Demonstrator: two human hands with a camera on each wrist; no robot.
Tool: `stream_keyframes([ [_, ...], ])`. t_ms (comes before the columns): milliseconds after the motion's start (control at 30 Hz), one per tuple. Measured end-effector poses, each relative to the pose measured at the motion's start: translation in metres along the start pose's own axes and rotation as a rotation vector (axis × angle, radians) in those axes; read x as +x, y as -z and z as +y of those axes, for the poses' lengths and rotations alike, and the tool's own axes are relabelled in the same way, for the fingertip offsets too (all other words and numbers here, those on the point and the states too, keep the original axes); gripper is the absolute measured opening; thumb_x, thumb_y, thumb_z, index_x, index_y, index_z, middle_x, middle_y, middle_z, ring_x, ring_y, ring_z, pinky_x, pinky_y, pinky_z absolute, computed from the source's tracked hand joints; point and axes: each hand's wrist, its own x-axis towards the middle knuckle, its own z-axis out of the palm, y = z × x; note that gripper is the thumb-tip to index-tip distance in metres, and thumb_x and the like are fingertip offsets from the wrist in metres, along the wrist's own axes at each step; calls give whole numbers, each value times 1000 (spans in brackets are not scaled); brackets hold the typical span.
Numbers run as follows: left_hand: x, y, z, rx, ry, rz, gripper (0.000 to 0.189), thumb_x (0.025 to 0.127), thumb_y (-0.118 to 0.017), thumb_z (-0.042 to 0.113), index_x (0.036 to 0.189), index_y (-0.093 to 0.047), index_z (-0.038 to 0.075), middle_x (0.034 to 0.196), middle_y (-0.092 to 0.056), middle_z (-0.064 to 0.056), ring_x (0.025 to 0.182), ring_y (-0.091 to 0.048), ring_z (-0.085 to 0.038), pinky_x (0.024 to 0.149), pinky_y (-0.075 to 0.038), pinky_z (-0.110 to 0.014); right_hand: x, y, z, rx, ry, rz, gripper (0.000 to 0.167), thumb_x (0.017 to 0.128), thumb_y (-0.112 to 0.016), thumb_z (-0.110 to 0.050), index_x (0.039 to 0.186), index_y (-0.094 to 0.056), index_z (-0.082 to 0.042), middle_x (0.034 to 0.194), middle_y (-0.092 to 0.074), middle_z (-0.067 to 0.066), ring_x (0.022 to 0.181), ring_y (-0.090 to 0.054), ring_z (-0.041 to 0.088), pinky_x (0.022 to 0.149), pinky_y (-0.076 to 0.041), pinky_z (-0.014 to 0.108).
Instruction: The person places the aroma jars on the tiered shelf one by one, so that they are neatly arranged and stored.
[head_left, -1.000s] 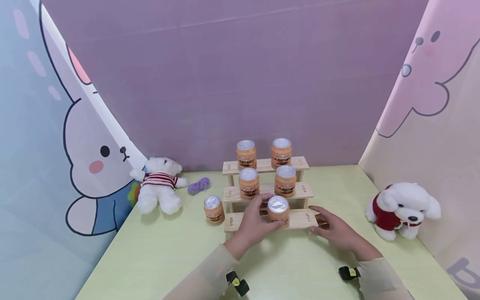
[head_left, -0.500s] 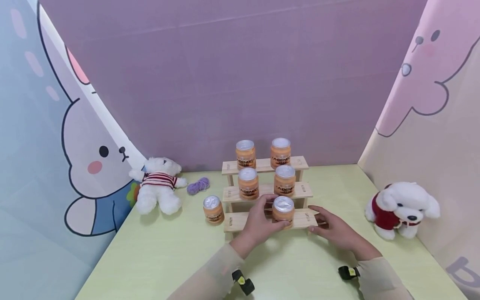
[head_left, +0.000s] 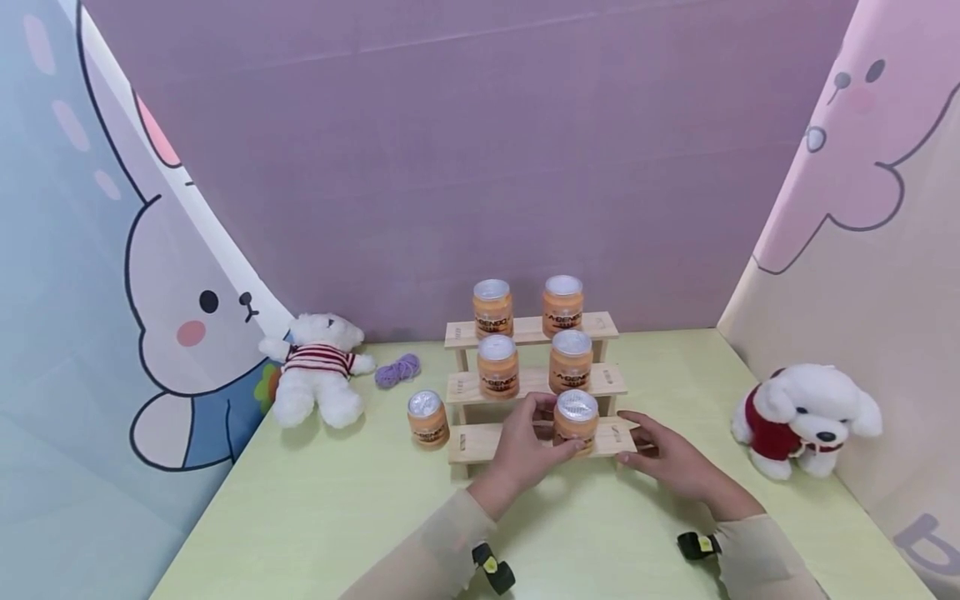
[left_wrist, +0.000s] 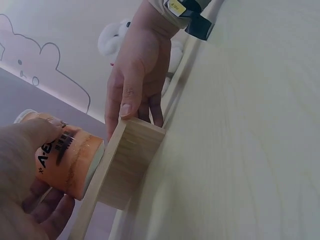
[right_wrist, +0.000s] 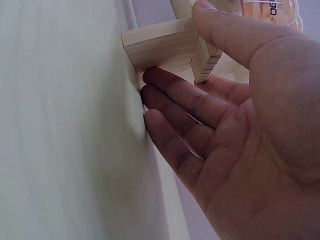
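My left hand [head_left: 521, 454] holds an orange can [head_left: 576, 427] with a silver lid, thumb in front and fingers behind. The can stands upright on the lowest step of a three-step wooden display stand [head_left: 474, 443]. In the left wrist view the base of this can [left_wrist: 75, 162] is right at the board's surface. My right hand [head_left: 675, 462] grips the right end of that same step. Seen from the right wrist, its thumb lies on the board's edge, the index finger passes behind the leg [right_wrist: 206, 62], and the other fingers extend under the board near the tabletop.
Two similar cans stand on the top step and two on the middle one, including a can [head_left: 498, 368] at left. Another can [head_left: 428, 421] is on the table left of the stand. Purple yarn [head_left: 397, 372], a plush bear [head_left: 318, 371] and a plush dog [head_left: 810, 421] lie farther out.
My left hand has moved the can rightward along the lowest step, from near its middle toward its right end. The right hand has stayed at the stand's right end.
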Motion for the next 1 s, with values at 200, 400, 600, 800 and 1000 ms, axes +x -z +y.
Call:
stream_keyframes([
  [200,2,-3,-1,-21,-22,-7,64,81,-93,16,134,-56,13,124,-62,3,109,-65,-15,96,-59,-37,0,0,1,3,3,1,77,99,-76,-31,161,-36,-11,122,-70,8,112,-67,24,99,-54,51],
  [400,1,-4,-1,-40,-14,-3,62,82,-92,18,133,-57,15,123,-63,5,109,-65,-13,95,-59,-37,0,0,1,12,-2,-1,76,99,-75,-30,161,-37,-10,124,-70,9,111,-67,23,99,-55,49],
  [600,2,-4,-2,-37,-24,-4,62,82,-92,18,133,-57,15,122,-64,4,108,-65,-12,95,-59,-35,0,0,0,4,7,0,75,99,-75,-30,161,-37,-10,124,-70,8,111,-67,22,98,-54,48],
  [800,2,-2,-1,-43,-22,-12,61,82,-92,18,132,-57,16,122,-64,5,108,-65,-11,95,-59,-37,0,0,0,7,-1,1,76,99,-75,-31,161,-37,-10,124,-70,9,112,-67,24,99,-54,50],
  [1000,2,-1,-1,-38,-30,-22,60,83,-91,16,133,-56,15,123,-63,5,108,-65,-11,95,-59,-38,0,0,1,4,-1,3,75,99,-75,-31,160,-37,-10,124,-70,9,112,-67,24,99,-54,51],
])
